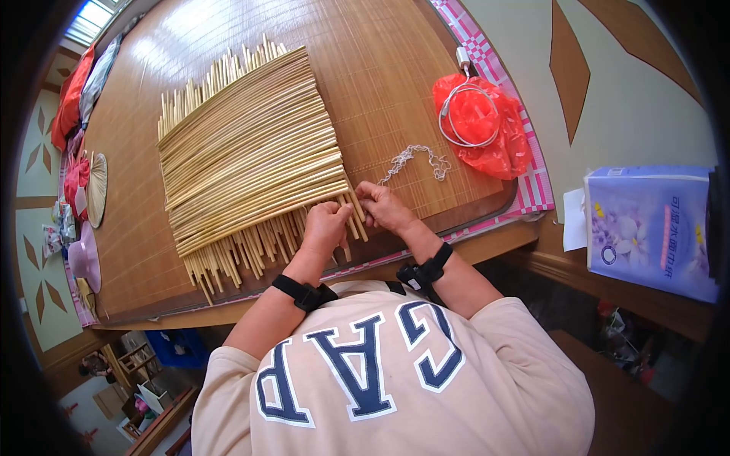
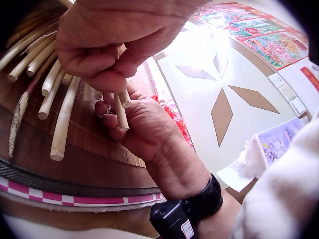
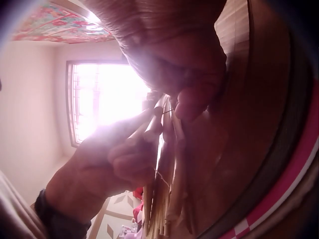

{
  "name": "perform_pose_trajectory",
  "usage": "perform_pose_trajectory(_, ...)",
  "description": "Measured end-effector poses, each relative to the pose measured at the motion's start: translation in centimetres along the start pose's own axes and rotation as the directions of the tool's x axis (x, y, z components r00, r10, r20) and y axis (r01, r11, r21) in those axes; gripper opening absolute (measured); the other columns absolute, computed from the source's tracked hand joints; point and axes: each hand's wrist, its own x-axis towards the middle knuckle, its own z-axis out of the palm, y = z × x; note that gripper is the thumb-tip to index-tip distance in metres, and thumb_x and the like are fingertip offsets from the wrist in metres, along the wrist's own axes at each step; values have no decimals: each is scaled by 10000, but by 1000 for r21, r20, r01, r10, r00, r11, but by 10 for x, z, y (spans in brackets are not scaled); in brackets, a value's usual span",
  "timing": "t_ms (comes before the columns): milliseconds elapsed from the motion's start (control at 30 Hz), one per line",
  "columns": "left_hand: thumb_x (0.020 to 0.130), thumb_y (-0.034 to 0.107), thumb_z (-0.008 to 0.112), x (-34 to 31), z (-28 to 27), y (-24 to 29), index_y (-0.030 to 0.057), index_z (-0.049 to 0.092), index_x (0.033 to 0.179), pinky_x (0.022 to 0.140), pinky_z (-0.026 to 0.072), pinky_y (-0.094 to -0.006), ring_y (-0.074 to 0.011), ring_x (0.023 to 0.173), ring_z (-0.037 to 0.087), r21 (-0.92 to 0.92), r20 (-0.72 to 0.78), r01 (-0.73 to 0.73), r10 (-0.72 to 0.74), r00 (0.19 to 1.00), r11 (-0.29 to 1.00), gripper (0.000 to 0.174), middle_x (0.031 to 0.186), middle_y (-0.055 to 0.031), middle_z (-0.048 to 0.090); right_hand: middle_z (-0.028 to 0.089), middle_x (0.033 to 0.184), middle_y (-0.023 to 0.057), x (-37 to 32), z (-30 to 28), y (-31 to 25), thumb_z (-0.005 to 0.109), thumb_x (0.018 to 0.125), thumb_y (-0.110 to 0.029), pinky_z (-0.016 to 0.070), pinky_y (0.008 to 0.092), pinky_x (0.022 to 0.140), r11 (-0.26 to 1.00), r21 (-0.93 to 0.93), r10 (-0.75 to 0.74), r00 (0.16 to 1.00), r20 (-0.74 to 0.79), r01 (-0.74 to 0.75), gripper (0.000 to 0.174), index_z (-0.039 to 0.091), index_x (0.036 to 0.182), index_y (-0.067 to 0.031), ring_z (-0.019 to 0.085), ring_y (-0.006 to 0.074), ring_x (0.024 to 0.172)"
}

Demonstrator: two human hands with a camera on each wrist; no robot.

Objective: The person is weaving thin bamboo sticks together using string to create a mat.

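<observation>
Pale round sticks lie side by side as a mat (image 1: 251, 144), joined in a row. At its near right corner, my left hand (image 1: 327, 226) curls its fingers at the stick ends. Beside it, my right hand (image 1: 385, 208) has bent fingers close to the same corner. In the left wrist view, two stick ends (image 2: 121, 114) poke out below my left hand (image 2: 109, 45), and my right hand (image 2: 154, 129) pinches a thin thread (image 2: 105, 113) behind them. The right wrist view, dim and glary, shows thread (image 3: 162, 177) between my right hand (image 3: 174, 55) and left hand (image 3: 104, 164).
A tangled white string (image 1: 414, 158) lies right of the mat. Beyond it are a red plastic bag (image 1: 506, 140) and a white cable (image 1: 447, 114). A hand fan (image 1: 96, 190) and pink hat (image 1: 85, 262) lie at the left; a purple tissue pack (image 1: 646, 228) stands at the right.
</observation>
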Motion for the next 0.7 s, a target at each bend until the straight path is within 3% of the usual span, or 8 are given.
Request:
perform_pose_trajectory(67,850,246,554,0,0,1,5,527,601,323,374,-291,-166,332,491,-13,5,16,-16,1000,1000,347,430,-76,496,517,598,2,1,0,-1,471,872,-46,380,211,385,999,33,4,1000,0,-4,85,545,914,-49,484,64,440)
perform_pose_trajectory(300,852,223,552,4,-2,-2,-9,541,633,318,352,-281,-170,328,483,-105,59,25,-19,998,994,319,436,-75,487,521,599,-10,5,0,5,472,875,-53,372,184,367,993,118,-12,1000,23,9,84,553,895,-65,482,44,442)
perform_pose_trajectory(367,876,202,530,4,-2,-2,19,539,676,304,299,-258,-115,293,353,-149,67,54,-44,997,987,271,401,-9,392,524,599,-12,4,1,1,469,873,-50,366,176,357,993,114,13,1000,21,-15,90,556,886,-68,476,39,440)
perform_pose_trajectory(700,876,201,529,7,-6,-6,22,532,673,306,304,-267,-101,308,309,-151,101,86,-71,992,985,271,418,12,353,529,601,-20,2,6,-3,455,877,-48,360,170,359,994,104,13,1000,28,-16,114,563,893,-78,461,29,440)
